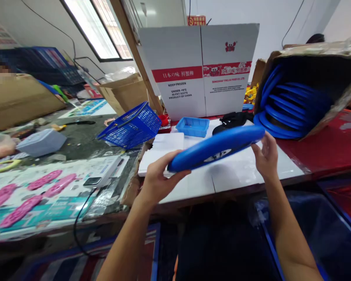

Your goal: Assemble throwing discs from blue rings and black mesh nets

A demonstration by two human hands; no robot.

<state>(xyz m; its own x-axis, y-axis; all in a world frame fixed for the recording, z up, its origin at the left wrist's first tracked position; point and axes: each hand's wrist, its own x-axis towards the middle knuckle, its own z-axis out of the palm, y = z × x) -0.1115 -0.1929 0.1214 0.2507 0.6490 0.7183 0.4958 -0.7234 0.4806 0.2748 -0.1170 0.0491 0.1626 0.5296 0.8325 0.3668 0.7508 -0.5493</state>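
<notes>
Both hands, left hand (pixel 156 181) and right hand (pixel 265 154), grip the blue disc (pixel 216 147), long axis rising rightward

On the table I count 1 blue disc (pixel 216 147), held between 2 hands, the left hand (pixel 156 181) and the right hand (pixel 266 156). There are 2 blue baskets: 1 large tilted basket (pixel 131 127) and 1 small tray (pixel 192 127). 5 pink flat pieces (pixel 45 179) lie at the left. 1 white printed carton (pixel 200 70) stands behind.
</notes>
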